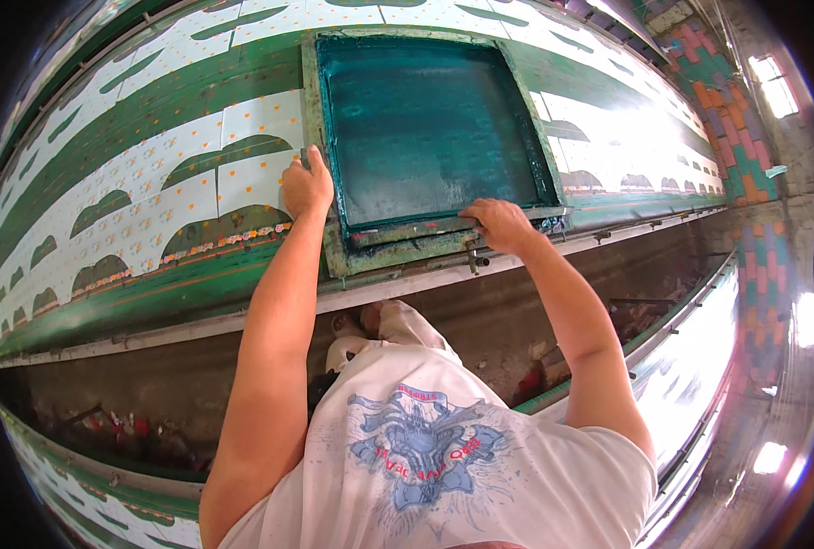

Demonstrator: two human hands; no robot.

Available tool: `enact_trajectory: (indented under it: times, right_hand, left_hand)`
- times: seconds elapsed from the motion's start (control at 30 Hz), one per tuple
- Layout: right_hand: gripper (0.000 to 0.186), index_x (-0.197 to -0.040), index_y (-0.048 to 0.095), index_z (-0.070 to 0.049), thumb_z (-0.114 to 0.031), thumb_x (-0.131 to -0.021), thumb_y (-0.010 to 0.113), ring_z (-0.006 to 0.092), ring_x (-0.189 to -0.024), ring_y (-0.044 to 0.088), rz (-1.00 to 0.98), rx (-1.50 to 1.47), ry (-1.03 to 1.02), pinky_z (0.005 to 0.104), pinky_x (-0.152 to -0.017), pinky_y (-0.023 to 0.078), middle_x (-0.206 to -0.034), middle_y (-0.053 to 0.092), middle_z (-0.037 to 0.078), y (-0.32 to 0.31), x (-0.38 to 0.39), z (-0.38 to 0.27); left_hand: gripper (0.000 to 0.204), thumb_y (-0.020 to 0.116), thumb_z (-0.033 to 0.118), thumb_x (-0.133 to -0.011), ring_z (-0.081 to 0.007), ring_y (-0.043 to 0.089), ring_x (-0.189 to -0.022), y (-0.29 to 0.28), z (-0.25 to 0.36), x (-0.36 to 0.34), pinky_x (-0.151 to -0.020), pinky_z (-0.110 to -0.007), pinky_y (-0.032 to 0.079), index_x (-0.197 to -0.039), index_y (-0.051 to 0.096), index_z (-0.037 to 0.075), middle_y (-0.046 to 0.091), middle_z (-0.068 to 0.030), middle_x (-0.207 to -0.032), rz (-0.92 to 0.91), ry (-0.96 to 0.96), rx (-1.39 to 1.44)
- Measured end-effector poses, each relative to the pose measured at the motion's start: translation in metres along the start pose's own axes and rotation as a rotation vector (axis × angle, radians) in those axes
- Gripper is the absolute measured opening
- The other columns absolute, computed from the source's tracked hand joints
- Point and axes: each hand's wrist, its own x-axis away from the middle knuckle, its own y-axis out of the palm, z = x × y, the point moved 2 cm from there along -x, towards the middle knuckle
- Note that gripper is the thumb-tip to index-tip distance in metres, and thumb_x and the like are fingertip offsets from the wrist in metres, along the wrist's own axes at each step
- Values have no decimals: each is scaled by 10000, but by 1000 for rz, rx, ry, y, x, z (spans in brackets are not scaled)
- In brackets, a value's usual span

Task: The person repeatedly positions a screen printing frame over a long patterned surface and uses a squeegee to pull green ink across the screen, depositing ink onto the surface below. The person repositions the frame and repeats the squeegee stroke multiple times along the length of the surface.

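Note:
A square printing screen (425, 119) with a rusty, paint-crusted frame and a dark teal inked face lies on the long printing table (96, 297). My left hand (306, 183) grips the frame's left side, thumb pointing up. My right hand (498, 224) is closed over a long squeegee bar (407, 231) lying along the screen's near edge. Pale printed panels (251, 118) with small orange motifs and curved green gaps surround the screen. My legs show below the table's edge.
A narrow floor aisle (132, 384) with scattered debris runs between this table and another long table (672, 366) behind me. A metal rail (626, 231) with short fittings follows the near edge. Multicoloured paving (754, 274) and bright window openings lie at the right.

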Motion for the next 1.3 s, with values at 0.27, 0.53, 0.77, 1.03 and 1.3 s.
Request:
enact_trajectory:
  times: [0.27,0.53,0.77,1.03,1.3]
  right_hand:
    - [601,-1371,765,-191,2,-802,779,287,-1254,681,227,30,-58,445,-1091,534,-1280,742,41,20,-14,4]
    - [561,-1358,762,-191,4,-831,756,276,-1225,688,366,69,-117,442,-1051,542,-1228,738,26,-2,-128,51]
    - [456,-1311,779,-204,-35,-889,741,285,-1201,713,310,66,-51,459,-1036,563,-1211,733,41,-37,-246,100]
    - [442,-1337,767,-207,-79,-915,741,285,-1225,711,342,125,-66,462,-1041,573,-1225,730,49,-66,-335,140]
    - [397,-1290,796,-213,-56,-938,705,313,-1189,731,271,14,-60,471,-1023,595,-1197,753,68,-98,-357,145]
  left_hand:
    - [791,498,610,-1117,-507,695,-1252,2,0,1,-1067,-582,545,-1353,700,-117,720,-340,-1320,-13,24,11]
    - [781,522,589,-1131,-512,646,-1311,7,-10,-1,-1129,-552,501,-1416,662,-125,688,-360,-1375,8,49,41]
    - [726,535,559,-1139,-482,648,-1319,3,1,5,-1125,-534,500,-1419,666,-98,690,-304,-1388,36,-13,19]
    - [627,578,490,-1140,-463,678,-1236,5,3,6,-1059,-528,526,-1346,703,-88,710,-279,-1316,87,2,-40]
    - [512,625,445,-1125,-445,704,-1117,5,6,7,-973,-523,547,-1262,762,-29,738,-247,-1192,173,-1,-75]
